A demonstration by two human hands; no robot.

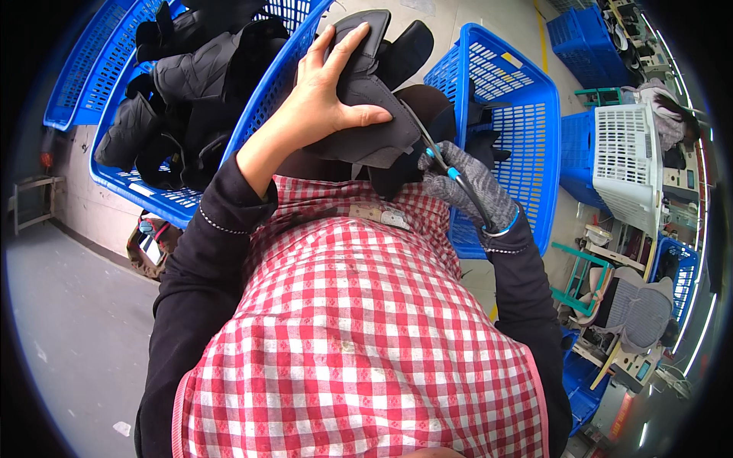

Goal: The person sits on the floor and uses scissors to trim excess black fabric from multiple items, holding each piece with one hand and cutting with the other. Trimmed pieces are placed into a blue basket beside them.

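My bare left hand [324, 95] lies spread over a black padded fabric piece [370, 114] with stitched seams, fingers over its top and thumb along its right side, holding it in front of my apron. My right hand [469, 187], in a grey knit glove, is closed around scissors [456, 174] with dark handles and light-blue bands. Their blades point up and left, beside the piece's right edge; whether they touch it I cannot tell. More black parts hang behind and below the piece, partly hidden by it.
A blue basket [164, 195] heaped with black padded pieces [195, 72] stands at the left. Another blue basket [546, 153] with a few black pieces is at the right. Farther right are a white crate [626, 156], sewing machines and a green frame [584, 278]. A bag [151, 244] sits on the floor.
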